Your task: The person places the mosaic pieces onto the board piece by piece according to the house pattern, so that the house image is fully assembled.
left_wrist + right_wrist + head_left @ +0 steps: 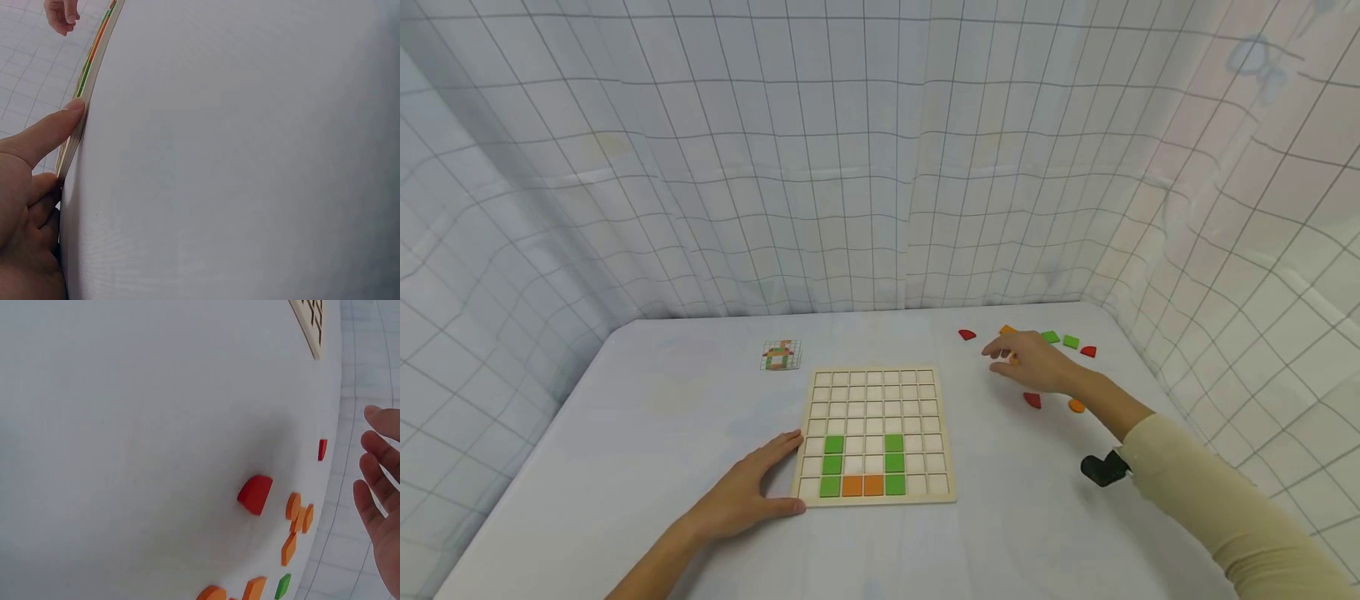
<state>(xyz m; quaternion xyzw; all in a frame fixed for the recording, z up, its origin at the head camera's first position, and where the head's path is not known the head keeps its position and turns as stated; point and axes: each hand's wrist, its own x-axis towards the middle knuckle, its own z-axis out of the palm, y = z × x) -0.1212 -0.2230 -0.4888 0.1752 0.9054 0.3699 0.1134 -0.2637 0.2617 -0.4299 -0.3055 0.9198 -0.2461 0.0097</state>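
A square wooden grid board [917, 500] lies on the white table. Two upright columns of green square tiles [832, 465] sit in its lower cells, joined along the bottom row by two orange square tiles [873, 485]. My left hand [741, 497] touches the board's left edge, thumb at the near corner and fingers farther up. In the left wrist view, its thumb [53, 130] presses against the side of the board. Over the loose pieces at the right, my right hand [1032, 361] hovers with fingers spread and nothing held. Below it lies a red quarter-round piece [255, 495].
Loose green [1071, 342], red [1088, 352] and orange pieces [1077, 406] are scattered at the back right. A small pattern card [781, 355] lies behind the board to the left. Checked curtains [865, 167] enclose the table at the back and sides.
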